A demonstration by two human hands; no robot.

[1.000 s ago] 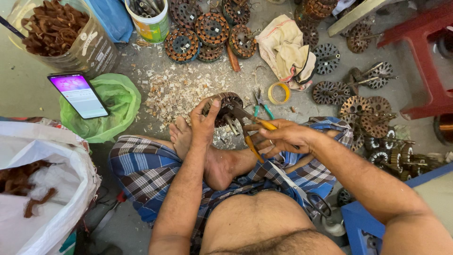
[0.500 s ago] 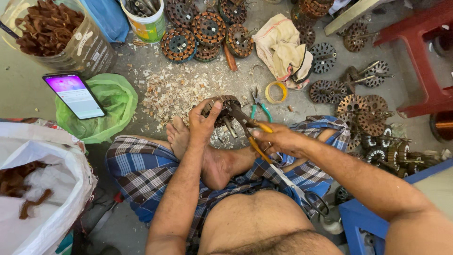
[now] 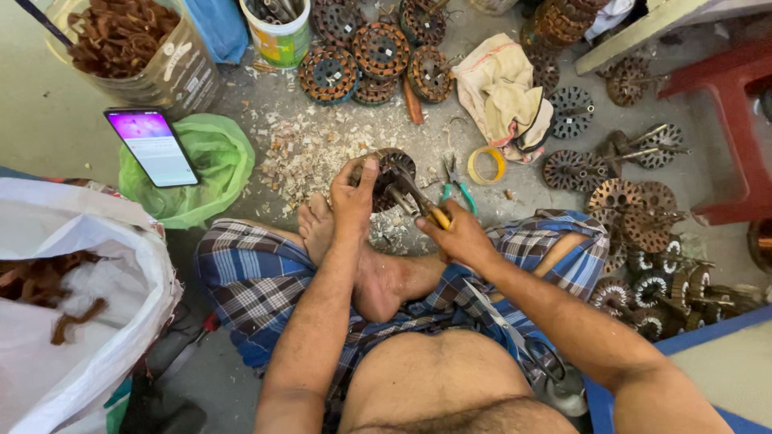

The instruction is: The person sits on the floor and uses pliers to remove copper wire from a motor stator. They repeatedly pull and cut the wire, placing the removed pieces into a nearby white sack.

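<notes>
I sit cross-legged on the floor. My left hand grips a round motor stator with copper windings, held on edge by my foot. My right hand holds a yellow-handled tool whose metal tip is pushed into the stator's windings. Pale shavings and scraps lie scattered on the concrete just beyond my foot.
Green-handled pliers and a yellow tape roll lie by my right hand. More stators stand at the back, rotors to the right. A phone leans on a green bag. A white sack stands left, a red stool right.
The view has shifted slightly. My right hand has worked the tool a little within the stator; my left hand stays on it.
</notes>
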